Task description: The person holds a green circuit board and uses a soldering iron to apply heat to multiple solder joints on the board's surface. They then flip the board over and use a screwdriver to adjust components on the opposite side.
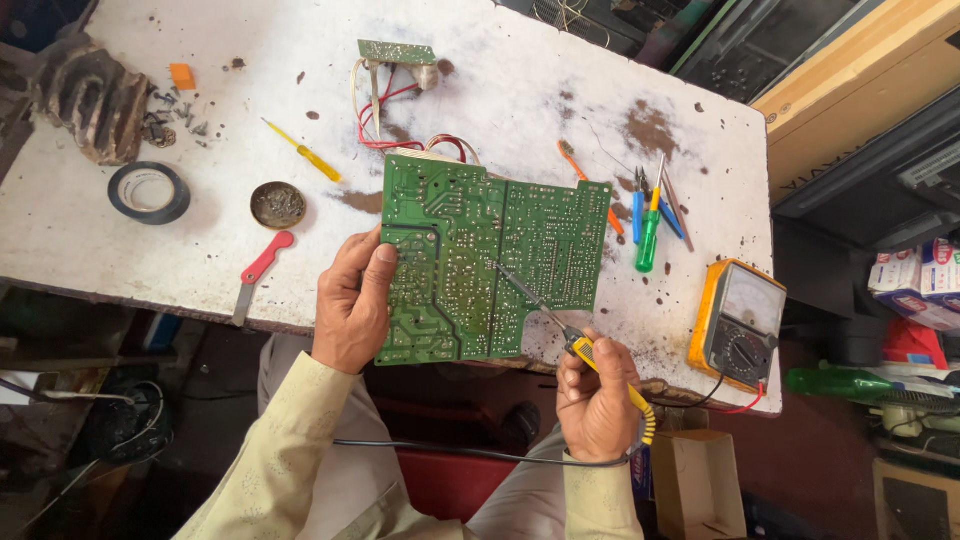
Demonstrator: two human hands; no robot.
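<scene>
green circuit board (480, 262) propped solder-side up at the white workbench (130, 235) edge | left hand (350, 305) clamped on its left edge | right hand (597, 395) fisted round soldering iron (575, 345) | tip best kept steady on one joint

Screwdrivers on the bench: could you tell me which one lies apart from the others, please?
The yellow-handled screwdriver, alone left of the circuit board; the green-handled screwdriver and blue-handled screwdriver cluster to its right.
</scene>
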